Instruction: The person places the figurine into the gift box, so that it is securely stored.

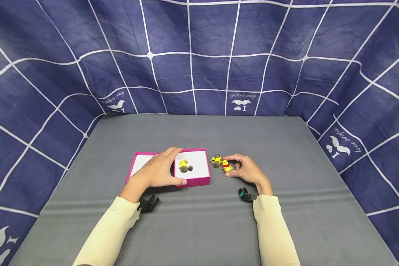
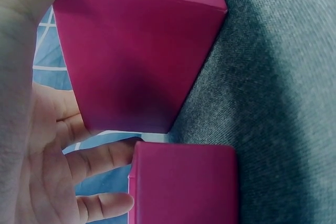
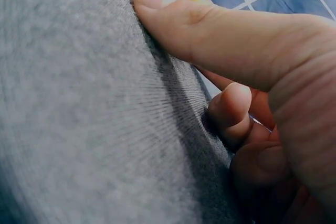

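A pink box with a white inside [image 1: 199,181] lies on the grey surface, holding a yellow figure with dark parts [image 1: 184,166]. My left hand [image 1: 157,170] spans the box's left side, thumb at the near edge and fingers at the far edge; the left wrist view shows the pink outer wall [image 2: 139,61] beside that hand. With thumb and index finger, my right hand [image 1: 247,170] pinches a red and yellow bear figure [image 1: 226,166]. Touching or close to the bear's left is another yellow and brown figure [image 1: 216,160]. The thumb [image 3: 173,19] partly hides the figure in the right wrist view.
Left of the box, partly under my left hand, lies a second pink-edged tray or lid [image 1: 137,164] with a white inside. Blue curtains with white lines [image 1: 209,70] stand behind and at both sides of the grey surface [image 1: 199,229].
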The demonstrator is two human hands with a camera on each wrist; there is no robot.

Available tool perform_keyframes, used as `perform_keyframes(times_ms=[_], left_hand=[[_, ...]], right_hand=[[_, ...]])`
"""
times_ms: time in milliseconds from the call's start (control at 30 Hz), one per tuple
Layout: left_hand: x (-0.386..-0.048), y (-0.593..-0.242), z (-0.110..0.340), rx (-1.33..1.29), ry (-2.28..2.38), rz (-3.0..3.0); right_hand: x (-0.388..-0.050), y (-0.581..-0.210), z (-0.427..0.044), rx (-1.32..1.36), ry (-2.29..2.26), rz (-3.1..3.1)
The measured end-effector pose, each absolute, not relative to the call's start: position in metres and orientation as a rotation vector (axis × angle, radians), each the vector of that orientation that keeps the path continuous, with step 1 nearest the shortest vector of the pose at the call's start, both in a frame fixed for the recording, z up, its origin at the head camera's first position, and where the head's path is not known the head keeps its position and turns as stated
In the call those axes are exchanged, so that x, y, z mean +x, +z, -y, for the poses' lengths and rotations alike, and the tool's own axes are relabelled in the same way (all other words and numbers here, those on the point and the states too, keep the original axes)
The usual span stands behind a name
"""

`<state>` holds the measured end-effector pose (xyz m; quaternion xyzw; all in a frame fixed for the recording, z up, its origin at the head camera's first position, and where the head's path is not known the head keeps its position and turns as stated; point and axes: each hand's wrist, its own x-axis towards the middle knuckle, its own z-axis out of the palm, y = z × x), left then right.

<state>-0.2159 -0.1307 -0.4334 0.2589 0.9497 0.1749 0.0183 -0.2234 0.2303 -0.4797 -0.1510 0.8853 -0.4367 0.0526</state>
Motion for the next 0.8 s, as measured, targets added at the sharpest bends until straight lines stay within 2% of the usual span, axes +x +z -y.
perform_keyframes(times_ms=[800], left_hand=[[-0.2158, -0.4325, 0.1308, 0.793, 0.557, -2.949]], right_hand=[[-0.2228, -0.4794, -0.2339, -0.410, -1.384, -2.662]])
